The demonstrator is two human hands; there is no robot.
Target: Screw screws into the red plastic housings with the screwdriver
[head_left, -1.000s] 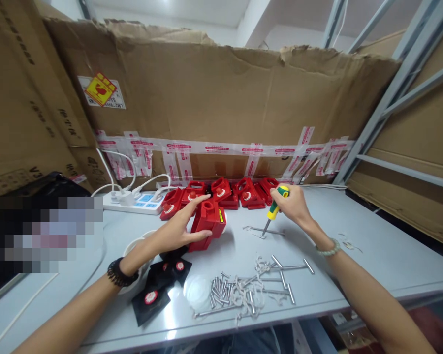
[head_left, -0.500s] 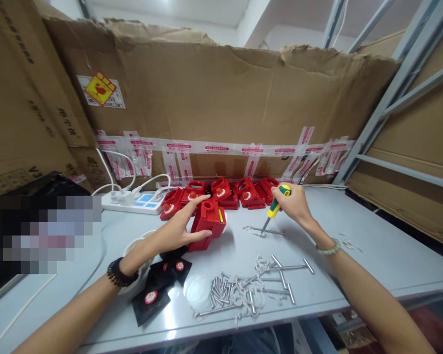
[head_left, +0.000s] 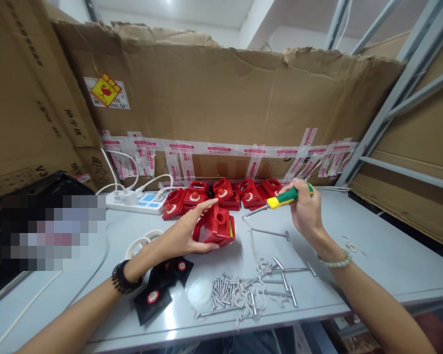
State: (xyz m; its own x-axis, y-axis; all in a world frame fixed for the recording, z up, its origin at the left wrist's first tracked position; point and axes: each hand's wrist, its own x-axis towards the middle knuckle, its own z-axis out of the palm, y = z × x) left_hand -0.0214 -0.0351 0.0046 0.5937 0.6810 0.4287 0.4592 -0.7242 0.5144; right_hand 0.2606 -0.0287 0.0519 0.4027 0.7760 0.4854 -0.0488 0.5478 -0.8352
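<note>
My left hand [head_left: 184,231] grips a red plastic housing [head_left: 223,223] with a round hole on its facing side, thumb below and fingers above. The housing is tilted over the table. My right hand [head_left: 307,210] is closed around a screwdriver [head_left: 285,197] with a green and yellow handle, its shaft pointing left. Near its tip runs a thin cord, and a T-shaped metal bar [head_left: 269,232] lies just below; I cannot tell whether tip and cord touch. Closer to me lie several small screws [head_left: 221,290] beside more T-shaped bars [head_left: 276,281] tangled with pale string.
Several red boxes [head_left: 249,192] with round red knobs stand along the back, before a tall cardboard sheet [head_left: 221,93]. A white power strip [head_left: 136,202] with plugged cables is at the back left. Black packets [head_left: 153,300] lie near my left forearm, with a white ring [head_left: 143,238] behind.
The screwdriver has lifted off the bar on the table and swung from steep to nearly level. My left hand has tilted the housing and shifted it slightly right.
</note>
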